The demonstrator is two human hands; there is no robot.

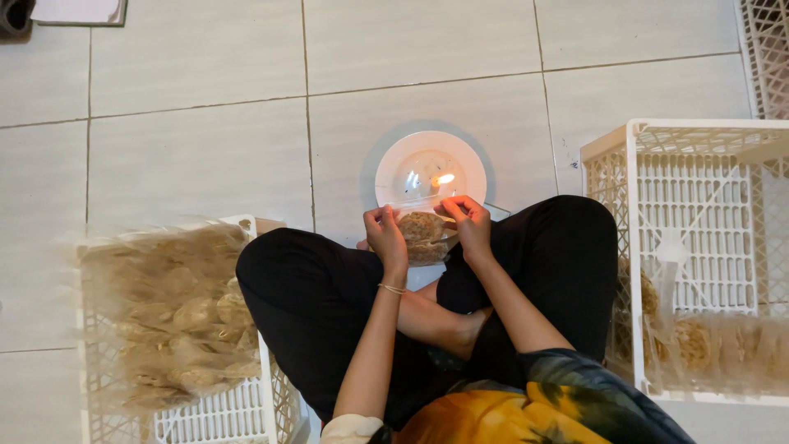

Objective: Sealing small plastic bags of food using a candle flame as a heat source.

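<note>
Both hands' fingers on cracker packet over flame

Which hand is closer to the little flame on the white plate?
The right hand. It pinches the packet of crackers at the corner nearest the flame on the white plate. The left hand grips the packet's far side.

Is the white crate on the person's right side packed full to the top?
No: the crate shows mostly bare white lattice, with only some bagged crackers lying low along its near side.
</note>
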